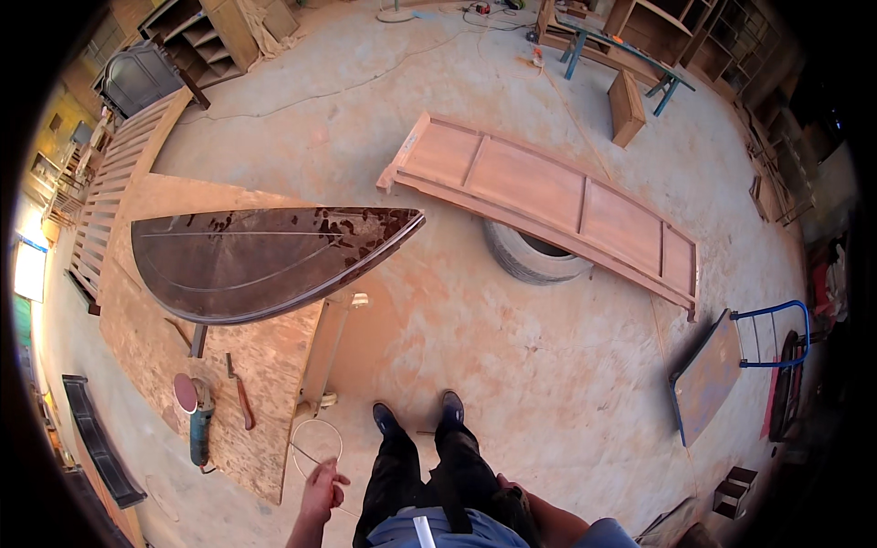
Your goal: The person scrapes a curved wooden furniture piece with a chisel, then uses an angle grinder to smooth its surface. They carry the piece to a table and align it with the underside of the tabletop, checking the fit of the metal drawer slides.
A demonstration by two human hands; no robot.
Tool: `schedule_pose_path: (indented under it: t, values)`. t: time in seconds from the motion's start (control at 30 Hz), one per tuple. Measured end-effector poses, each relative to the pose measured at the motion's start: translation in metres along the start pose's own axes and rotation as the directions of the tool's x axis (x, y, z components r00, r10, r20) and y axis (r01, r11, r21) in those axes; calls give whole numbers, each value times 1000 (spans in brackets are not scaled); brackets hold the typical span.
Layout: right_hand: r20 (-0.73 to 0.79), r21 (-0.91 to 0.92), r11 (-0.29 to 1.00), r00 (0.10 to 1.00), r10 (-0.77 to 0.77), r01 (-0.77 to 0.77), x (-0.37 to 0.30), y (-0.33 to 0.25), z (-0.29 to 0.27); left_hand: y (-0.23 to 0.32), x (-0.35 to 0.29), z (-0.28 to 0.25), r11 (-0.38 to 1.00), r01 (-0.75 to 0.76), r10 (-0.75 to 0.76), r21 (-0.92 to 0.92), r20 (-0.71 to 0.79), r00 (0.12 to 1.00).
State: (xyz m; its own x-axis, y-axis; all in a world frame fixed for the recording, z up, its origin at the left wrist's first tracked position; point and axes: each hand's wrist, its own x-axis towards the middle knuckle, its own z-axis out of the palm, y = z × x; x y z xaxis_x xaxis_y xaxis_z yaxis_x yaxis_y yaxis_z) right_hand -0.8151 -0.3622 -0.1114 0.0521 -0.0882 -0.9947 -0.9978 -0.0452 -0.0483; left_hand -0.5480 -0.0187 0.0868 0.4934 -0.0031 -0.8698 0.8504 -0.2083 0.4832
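My left hand [322, 487] is in front of my left leg, by the near corner of a plywood-topped table [265, 402], its fingers curled. A thin stick [304, 453] and a pale loop of cord [339, 435] meet at its fingertips; which of them it grips I cannot make out. My right hand [508, 484] is low against my right thigh, its fingers mostly hidden. On the table lie a green angle grinder [198, 425] with a reddish disc and a wooden-handled tool [244, 402]. Beyond them rests a dark, wet-looking curved wooden panel [256, 260].
A reddish framed wooden panel [530, 187] lies tilted on an old tyre [525, 256]. At right is a platform trolley [708, 384] with a blue handle. A slatted wooden frame [123, 183] and a dark moulding [99, 438] are at left. A blue-legged bench [621, 50] stands far off.
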Motion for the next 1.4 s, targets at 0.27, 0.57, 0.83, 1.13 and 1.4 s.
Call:
schedule_pose_path:
  t: [0.27, 0.57, 0.83, 1.13, 1.4]
  values:
    - [-208, -422, 668, 652, -729, 613, -63, 16, 23, -299, -19, -108, 859, 508, -485, 64, -217, 847]
    - [-110, -503, 735, 810, -575, 454, -68, -54, 19, -324, -31, -88, 747, 234, -305, 623, 7, 952]
    - [137, -347, 923, 982, -127, 167, -65, -95, -35, -156, -87, -72, 447, -195, -257, 873, 334, 907]
    - [182, 42, 973, 956, -229, 225, -69, -210, -68, -216, -75, -13, 971, -209, 210, -116, -2, 978]
    - [179, -11, 916, 902, -393, 402, -107, -278, -28, -231, -46, 13, 776, -478, 402, -412, -261, 878]
